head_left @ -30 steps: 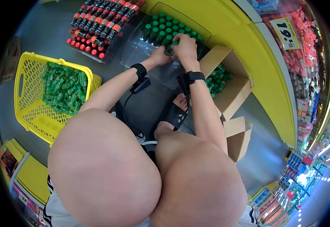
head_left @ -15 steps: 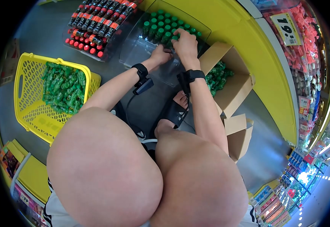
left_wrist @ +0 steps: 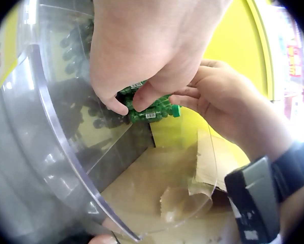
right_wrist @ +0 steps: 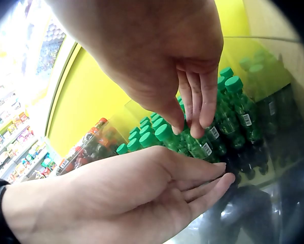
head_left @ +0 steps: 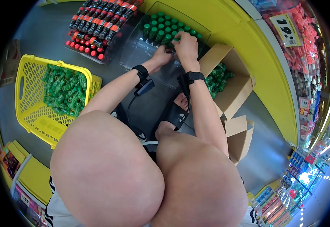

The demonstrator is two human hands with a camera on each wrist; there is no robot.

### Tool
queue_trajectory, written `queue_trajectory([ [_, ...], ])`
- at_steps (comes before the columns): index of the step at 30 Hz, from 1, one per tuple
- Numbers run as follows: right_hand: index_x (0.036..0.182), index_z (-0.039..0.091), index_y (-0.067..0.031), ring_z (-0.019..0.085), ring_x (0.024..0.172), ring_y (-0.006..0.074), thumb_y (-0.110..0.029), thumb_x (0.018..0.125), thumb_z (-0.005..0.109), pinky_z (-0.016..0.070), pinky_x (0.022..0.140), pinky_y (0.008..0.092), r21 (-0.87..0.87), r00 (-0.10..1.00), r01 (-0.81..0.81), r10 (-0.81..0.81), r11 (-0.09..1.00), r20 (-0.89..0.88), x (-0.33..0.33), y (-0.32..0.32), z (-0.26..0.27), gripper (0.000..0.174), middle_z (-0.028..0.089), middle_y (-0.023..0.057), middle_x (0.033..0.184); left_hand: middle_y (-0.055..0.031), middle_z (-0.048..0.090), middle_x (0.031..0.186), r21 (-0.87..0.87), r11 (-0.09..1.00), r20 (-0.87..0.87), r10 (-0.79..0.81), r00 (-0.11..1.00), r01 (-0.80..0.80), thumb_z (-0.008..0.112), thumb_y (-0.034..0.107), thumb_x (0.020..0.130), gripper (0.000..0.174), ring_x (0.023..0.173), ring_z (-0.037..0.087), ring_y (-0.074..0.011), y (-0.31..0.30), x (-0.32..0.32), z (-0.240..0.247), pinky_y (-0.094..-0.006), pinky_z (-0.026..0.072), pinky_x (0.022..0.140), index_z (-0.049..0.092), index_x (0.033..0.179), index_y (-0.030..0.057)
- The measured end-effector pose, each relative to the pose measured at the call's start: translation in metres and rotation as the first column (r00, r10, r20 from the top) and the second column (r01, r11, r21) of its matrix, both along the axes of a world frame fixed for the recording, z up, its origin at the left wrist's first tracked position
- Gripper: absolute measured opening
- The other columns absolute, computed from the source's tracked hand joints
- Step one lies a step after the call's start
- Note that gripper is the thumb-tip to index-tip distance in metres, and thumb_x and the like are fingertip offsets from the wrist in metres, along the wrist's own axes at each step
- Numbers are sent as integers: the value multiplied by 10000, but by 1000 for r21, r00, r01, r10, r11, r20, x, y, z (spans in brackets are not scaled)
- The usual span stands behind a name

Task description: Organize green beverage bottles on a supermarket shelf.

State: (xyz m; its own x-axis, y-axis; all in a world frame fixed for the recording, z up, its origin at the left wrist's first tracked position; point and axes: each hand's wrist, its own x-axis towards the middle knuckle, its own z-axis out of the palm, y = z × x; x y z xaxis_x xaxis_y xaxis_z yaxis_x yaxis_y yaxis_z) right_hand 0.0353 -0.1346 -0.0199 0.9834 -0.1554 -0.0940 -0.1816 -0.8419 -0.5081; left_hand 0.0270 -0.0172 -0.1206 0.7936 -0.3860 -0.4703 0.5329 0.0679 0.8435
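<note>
Small green bottles with green caps point(head_left: 159, 28) stand in tight rows inside a clear plastic bin point(head_left: 139, 56). My right hand point(head_left: 186, 47) reaches down at the near edge of these rows. In the right wrist view, its thumb and fingers pinch a green bottle point(right_wrist: 197, 149) among the others. My left hand point(head_left: 160, 58) is just to the left, over the bin, its fingers mostly straight in the right wrist view. Seen from the left wrist, its fingertips touch a green bottle point(left_wrist: 151, 115) lying sideways in that view, cap toward the right hand.
A cardboard box point(head_left: 237, 90) with green bottles point(head_left: 218, 81) stands right of the bin, with a smaller carton point(head_left: 240, 140) nearer. To the left is a yellow basket point(head_left: 40, 128) holding more green bottles. Red-capped dark bottles point(head_left: 100, 20) are stacked behind it, and a yellow shelf base point(head_left: 263, 81) borders the right.
My right hand rose slightly, then came down again at the front bottles. A green cap seen between its fingers earlier is now mostly hidden. The left hand stays nearly in place.
</note>
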Motion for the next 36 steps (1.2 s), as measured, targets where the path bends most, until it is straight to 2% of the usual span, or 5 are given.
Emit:
queue_trajectory([
  [5,1099,746,-61,740,1025,442,-110,866,811,604,883,509,21,1000,22,-21,1000,-23,1,1,2,247,764,234,1051,-202,587,1430,-41,998,18,44,999,-43,607,-38,953,520,1241,634,-265,-1,-1,-4,-359,561,966,471,1449,-114],
  [8,1090,752,-61,737,1029,448,-111,859,821,604,886,511,12,999,32,-32,999,-10,1,1,1,246,761,244,1050,-270,534,1499,-58,996,15,-62,998,63,639,-51,982,622,1384,567,-294,4,7,-9,-378,518,1127,335,1515,-155],
  [20,1127,751,-88,701,1101,476,-178,860,840,595,938,517,26,998,53,-52,998,-47,3,-2,-6,296,722,269,1136,-232,606,1427,63,997,61,-38,997,35,619,-84,935,578,1300,616,-251,7,8,-19,-353,518,1068,403,1470,-97],
  [25,1118,773,-84,776,942,335,-222,844,854,607,879,428,-65,999,34,-35,997,-10,4,-3,-7,316,794,147,940,-234,612,1417,86,996,49,-34,998,30,605,-100,932,577,1306,613,-257,7,6,-14,-362,512,1078,397,1470,-96],
  [36,1145,747,-95,724,1090,431,-233,865,845,602,926,504,15,995,43,-42,999,-85,3,-4,-1,328,746,233,1134,-249,584,1427,31,999,20,-31,999,31,602,-114,940,659,1333,594,-280,9,6,-13,-370,507,1104,299,1525,-104],
])
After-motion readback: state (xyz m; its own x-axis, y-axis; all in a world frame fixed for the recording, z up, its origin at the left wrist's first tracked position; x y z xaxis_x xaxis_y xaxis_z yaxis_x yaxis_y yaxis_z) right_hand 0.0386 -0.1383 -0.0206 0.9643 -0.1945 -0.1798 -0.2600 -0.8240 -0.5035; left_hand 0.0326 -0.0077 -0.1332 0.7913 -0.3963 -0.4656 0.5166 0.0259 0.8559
